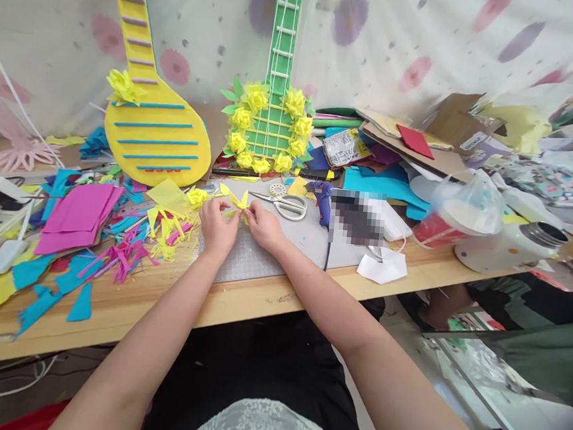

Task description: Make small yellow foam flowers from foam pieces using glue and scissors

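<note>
Between my two hands is a small yellow paper flower piece point(240, 199) with pointed petals. My left hand point(218, 226) pinches it from the left, and my right hand point(264, 226) pinches its right side. Both hands are over the grey cutting mat point(256, 266). Just beyond them lie the scissors point(290, 206), with a purple glue gun point(322, 201) to their right. A finished-looking yellow flower point(197, 197) rests left of my left hand. Behind stands a green lute-shaped piece point(280, 67) ringed with yellow flowers.
A yellow lute-shaped piece point(161, 130) leans at the back left. Magenta sheets point(80, 217) and coloured scraps point(122, 254) cover the table's left side. At right are a white mask point(383, 267), a red-and-white cup point(454, 219) and an uncapped bottle point(509, 246).
</note>
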`<action>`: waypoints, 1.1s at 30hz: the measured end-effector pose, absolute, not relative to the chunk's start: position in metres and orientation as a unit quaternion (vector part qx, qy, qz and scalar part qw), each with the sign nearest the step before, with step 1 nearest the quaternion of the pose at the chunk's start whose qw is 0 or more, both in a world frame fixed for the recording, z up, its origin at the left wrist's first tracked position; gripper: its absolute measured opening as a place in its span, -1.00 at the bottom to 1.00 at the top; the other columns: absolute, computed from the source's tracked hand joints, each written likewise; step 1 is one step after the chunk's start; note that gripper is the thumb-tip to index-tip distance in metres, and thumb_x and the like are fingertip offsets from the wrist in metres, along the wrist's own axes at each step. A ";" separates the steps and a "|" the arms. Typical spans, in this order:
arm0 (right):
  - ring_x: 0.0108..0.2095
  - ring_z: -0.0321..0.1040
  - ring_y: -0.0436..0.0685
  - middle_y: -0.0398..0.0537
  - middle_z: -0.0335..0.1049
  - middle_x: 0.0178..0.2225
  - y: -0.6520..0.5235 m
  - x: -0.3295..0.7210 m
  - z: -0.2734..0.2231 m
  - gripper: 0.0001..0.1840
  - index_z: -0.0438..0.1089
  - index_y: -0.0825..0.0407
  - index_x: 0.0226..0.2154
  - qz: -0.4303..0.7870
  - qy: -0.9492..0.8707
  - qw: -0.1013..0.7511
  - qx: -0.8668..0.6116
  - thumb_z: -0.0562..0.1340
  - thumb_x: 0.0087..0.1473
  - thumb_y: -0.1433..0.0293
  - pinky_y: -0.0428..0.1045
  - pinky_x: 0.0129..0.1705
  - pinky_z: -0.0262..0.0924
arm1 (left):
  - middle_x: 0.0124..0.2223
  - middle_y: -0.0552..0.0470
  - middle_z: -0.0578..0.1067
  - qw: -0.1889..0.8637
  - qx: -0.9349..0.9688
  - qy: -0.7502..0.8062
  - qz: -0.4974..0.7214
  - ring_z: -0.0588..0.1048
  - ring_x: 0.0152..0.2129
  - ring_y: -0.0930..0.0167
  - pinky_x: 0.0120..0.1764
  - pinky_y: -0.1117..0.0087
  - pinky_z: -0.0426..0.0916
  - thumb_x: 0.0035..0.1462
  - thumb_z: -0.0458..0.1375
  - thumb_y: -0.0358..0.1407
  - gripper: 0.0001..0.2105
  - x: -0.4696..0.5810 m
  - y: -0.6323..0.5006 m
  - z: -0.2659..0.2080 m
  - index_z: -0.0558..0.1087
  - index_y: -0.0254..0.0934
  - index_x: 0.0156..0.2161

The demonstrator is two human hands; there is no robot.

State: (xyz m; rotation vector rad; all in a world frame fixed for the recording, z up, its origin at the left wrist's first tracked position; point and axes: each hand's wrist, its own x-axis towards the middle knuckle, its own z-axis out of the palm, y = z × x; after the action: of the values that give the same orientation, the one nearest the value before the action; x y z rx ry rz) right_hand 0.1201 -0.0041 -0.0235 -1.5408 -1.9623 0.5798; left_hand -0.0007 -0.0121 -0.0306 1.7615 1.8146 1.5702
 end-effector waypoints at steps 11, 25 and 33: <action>-0.33 0.31 0.16 0.09 0.43 -0.32 -0.009 0.120 -0.018 -0.73 0.28 0.03 -0.29 0.071 -0.782 0.266 -0.559 -0.06 0.24 0.28 -0.03 -0.36 -0.02 | -0.48 0.03 0.48 0.385 0.432 0.571 0.582 0.40 -0.57 0.47 -0.54 0.48 0.23 -0.09 0.16 -0.19 -0.83 0.008 -0.010 -0.023 0.43 -0.28 -0.49; -0.33 0.29 0.01 -0.06 0.41 -0.25 -0.001 0.133 -0.021 -0.64 0.34 0.07 -0.22 0.269 -0.680 0.445 -0.517 0.23 -0.04 0.18 -0.06 -0.25 0.17 | -0.41 0.01 0.53 0.555 0.286 0.506 0.595 0.53 -0.45 0.41 -0.38 0.39 0.43 -0.20 0.21 -0.34 -0.85 0.002 -0.010 -0.008 0.41 -0.31 -0.42; -0.40 0.34 -0.01 -0.14 0.43 -0.40 0.010 0.130 -0.031 -0.81 0.33 0.07 -0.40 0.431 -0.604 0.503 -0.444 0.23 -0.09 0.29 -0.07 -0.29 0.25 | -0.42 0.02 0.53 0.569 0.321 0.501 0.568 0.53 -0.48 0.42 -0.33 0.34 0.46 -0.26 0.25 -0.38 -0.82 0.009 -0.008 -0.014 0.43 -0.32 -0.43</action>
State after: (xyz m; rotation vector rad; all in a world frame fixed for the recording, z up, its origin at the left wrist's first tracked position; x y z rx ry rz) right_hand 0.1295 0.0097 -0.0307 -1.0728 -1.4582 1.0411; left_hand 0.0094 -0.0082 -0.0140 0.7533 1.1766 1.3345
